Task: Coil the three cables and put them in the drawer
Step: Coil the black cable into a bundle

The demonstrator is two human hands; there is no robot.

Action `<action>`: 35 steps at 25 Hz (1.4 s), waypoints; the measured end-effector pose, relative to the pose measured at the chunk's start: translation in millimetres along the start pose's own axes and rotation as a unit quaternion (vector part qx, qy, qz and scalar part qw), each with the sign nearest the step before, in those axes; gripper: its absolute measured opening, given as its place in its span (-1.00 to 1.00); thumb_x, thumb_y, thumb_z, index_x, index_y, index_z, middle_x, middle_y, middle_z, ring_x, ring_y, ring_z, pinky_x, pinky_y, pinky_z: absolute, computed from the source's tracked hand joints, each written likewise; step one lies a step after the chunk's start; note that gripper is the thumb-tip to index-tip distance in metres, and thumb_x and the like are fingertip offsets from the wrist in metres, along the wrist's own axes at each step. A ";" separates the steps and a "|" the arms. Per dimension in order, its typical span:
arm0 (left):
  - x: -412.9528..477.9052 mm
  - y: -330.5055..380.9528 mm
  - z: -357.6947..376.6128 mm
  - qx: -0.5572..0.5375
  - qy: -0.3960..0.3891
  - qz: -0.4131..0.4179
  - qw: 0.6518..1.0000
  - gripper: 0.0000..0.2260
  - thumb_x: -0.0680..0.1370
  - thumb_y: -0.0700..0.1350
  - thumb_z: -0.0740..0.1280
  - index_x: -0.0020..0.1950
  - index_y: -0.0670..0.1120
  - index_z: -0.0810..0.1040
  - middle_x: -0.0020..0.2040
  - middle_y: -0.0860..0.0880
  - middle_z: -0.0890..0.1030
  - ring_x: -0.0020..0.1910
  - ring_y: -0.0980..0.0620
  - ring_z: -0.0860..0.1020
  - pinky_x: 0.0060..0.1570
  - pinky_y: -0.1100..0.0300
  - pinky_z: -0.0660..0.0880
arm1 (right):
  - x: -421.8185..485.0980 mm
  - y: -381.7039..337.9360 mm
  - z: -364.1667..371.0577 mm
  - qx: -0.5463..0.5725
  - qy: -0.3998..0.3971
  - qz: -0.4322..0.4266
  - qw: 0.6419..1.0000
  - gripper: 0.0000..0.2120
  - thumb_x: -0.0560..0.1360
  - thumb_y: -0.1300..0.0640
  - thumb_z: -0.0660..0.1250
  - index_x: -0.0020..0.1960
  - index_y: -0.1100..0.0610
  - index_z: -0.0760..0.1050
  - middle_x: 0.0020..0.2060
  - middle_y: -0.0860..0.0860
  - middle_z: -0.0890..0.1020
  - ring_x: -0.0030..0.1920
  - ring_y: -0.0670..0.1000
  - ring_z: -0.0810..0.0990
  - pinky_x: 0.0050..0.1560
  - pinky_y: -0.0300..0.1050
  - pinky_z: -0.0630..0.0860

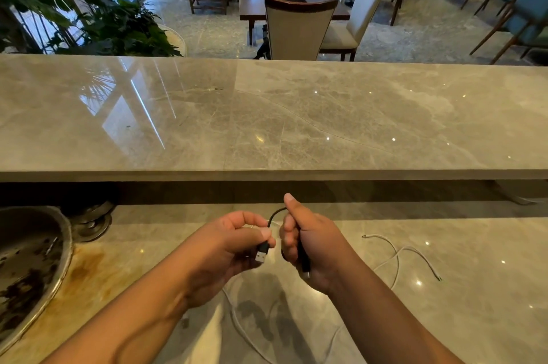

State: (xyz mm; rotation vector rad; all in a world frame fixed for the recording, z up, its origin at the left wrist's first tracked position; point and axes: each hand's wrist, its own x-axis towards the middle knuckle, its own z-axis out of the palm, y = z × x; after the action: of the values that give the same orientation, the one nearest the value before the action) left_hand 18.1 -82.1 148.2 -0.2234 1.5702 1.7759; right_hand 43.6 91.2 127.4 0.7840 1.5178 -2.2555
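Black USB cable [274,214] held up off the counter between both hands, just in front of the person. Left hand [234,245]: thumb and curled fingers pinch the cable right behind its USB-A plug [261,255], which points down and toward the person. Right hand [311,245]: fingers wrapped round the cable, thumb standing up; the small connector [305,270] at the other end pokes out below the heel of the palm. A short black arc bridges the gap between the two hands, which are close together but not touching. How much of the cable is gathered inside the right fist I cannot tell. Under the hands, the lower marble counter [444,319], glossy and grey. To the right of the right forearm a white cable [397,257] lies loose and uncoiled in open curves, both ends lying apart on the stone. A second white cable [240,325] runs on the counter beneath the forearms; whether it joins the first I cannot tell. At far left, a round metal sink [29,260], dark-speckled inside, with a brown stain [86,268] on the stone beside its rim. Beyond the hands, a raised marble ledge [296,114] crosses the whole view. Past it, a pale-backed dining chair [299,28] at a dark wooden table [258,2], and leafy potted plants [103,22] at left by the window.
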 end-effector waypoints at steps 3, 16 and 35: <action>-6.9 6.9 5.6 -0.007 -0.012 0.017 1.000 -0.90 0.58 -0.27 0.40 0.09 -0.17 0.61 -0.14 -0.13 0.71 -0.25 0.06 0.64 -0.18 0.21 0.59 | 3.9 5.0 -3.2 0.081 0.017 0.025 0.996 -0.56 0.63 -0.12 0.41 -0.34 0.09 0.56 -0.47 0.04 0.52 -0.51 -0.06 0.43 -0.43 -0.24 0.41; 28.0 -6.8 -38.9 0.591 0.262 0.296 0.703 -0.84 0.64 -0.07 0.34 0.16 0.03 0.69 0.01 0.07 0.71 0.05 0.03 0.64 -0.02 0.13 0.54 | -20.0 13.5 -8.7 0.066 -0.140 0.010 0.988 -0.71 0.69 0.09 0.33 0.02 0.29 0.70 -0.13 0.19 0.75 -0.08 0.11 0.77 -0.05 -0.11 0.68; -14.3 4.3 8.7 0.203 0.081 0.164 0.962 -0.85 0.56 -0.25 0.46 0.03 -0.04 0.77 -0.06 -0.01 0.78 -0.15 0.05 0.72 -0.07 0.08 0.65 | -6.7 5.5 4.7 0.015 -0.117 -0.057 0.991 -0.51 0.77 -0.04 0.16 0.33 0.34 0.62 -0.18 0.16 0.74 -0.21 -0.02 0.72 0.09 -0.06 0.60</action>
State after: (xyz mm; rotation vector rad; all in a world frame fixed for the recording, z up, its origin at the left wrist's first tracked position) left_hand 28.4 -79.8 161.8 0.0996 2.1499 1.6537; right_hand 50.6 84.5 128.6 0.4309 1.4549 -2.3610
